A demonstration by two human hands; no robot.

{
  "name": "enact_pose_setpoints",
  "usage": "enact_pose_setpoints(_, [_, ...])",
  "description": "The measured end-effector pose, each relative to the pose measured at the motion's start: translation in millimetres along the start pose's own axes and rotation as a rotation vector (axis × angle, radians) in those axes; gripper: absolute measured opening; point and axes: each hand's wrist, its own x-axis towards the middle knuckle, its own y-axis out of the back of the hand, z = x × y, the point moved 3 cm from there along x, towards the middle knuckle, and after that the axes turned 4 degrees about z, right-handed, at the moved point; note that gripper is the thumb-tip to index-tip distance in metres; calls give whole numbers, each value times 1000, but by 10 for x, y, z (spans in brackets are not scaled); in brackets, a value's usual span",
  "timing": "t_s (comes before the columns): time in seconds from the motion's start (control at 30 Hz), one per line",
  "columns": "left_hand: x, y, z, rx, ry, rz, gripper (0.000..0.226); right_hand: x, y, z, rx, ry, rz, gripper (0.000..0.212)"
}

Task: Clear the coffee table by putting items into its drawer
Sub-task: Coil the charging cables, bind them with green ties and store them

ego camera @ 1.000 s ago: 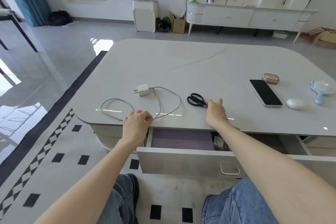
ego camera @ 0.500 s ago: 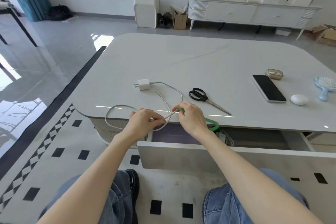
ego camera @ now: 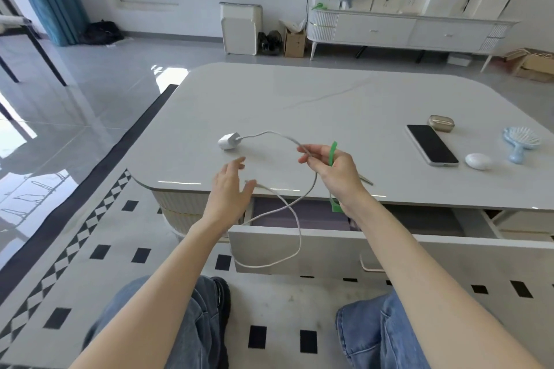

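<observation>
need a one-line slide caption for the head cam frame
Right hand lifts the charger cable and a green tie above the open drawer; left hand open beside it.

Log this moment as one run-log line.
right hand: pinching charger cable with green strap | left hand: open near cable end | charger plug: on coffee table | drawer: open

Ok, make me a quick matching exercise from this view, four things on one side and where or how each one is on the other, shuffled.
Things:
1. charger cable
2. phone
3. drawer
4. hairbrush

States:
A. pulled open below the tabletop
B. pinched in the right hand, looping down over the drawer front
C. lying flat, screen dark
D. light blue, farthest right on the table

Pairs: 1-B, 2-C, 3-A, 4-D
</observation>
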Motion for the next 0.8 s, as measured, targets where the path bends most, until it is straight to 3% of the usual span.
enact_pose_setpoints(0.17, [13, -95, 177, 95, -99, 120, 79, -341, 211, 118, 27, -86, -31, 22])
enact_pose_setpoints(0.33, [45, -279, 228, 225, -196, -3, 55, -407, 289, 88, 404, -216, -73, 27])
enact_pose_setpoints(0.5, [86, -448, 270, 225, -250, -53, 28, -401, 271, 122, 531, -272, -95, 32])
enact_pose_setpoints(0.67, [39, -187, 422, -247, -109, -30, 29, -304, 302, 173, 628, -332, 29, 23])
enact_pose_setpoints(0.8, [-89, 43, 571, -599, 84, -78, 24, -320, 275, 153, 85, -71, 45, 30])
